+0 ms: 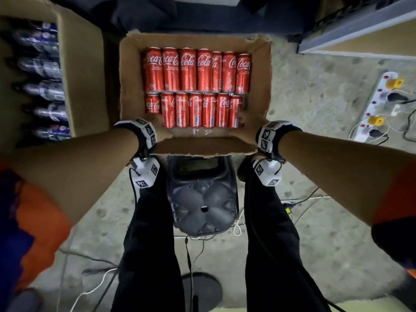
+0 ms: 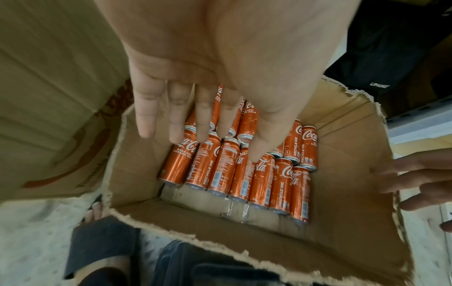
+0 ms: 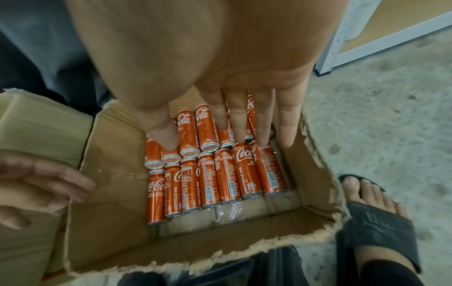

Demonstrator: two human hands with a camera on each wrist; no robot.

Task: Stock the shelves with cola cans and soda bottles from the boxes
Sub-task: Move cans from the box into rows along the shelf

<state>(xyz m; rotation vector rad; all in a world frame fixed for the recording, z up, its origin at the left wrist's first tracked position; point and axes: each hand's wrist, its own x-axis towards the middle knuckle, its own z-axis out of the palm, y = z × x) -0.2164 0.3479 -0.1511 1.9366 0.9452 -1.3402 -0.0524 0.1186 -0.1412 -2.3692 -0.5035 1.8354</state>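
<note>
An open cardboard box (image 1: 130, 86) on the floor holds several red cola cans (image 1: 195, 70) lying on their sides in two rows. My left hand (image 1: 163, 131) hovers over the near left end of the cans, fingers straight and slightly spread, holding nothing. My right hand (image 1: 244, 126) hovers at the near right end, also flat and empty. In the left wrist view the left hand (image 2: 208, 125) spreads above the cans (image 2: 244, 174). In the right wrist view the right hand (image 3: 244, 125) does the same over the cans (image 3: 220, 174).
A second cardboard box (image 1: 83, 82) at the left holds clear soda bottles (image 1: 42, 66). A shelf (image 1: 360, 28) runs at the upper right. A power strip (image 1: 378, 104) and cables lie on the floor at right. A dark plastic object (image 1: 202, 199) sits between my legs.
</note>
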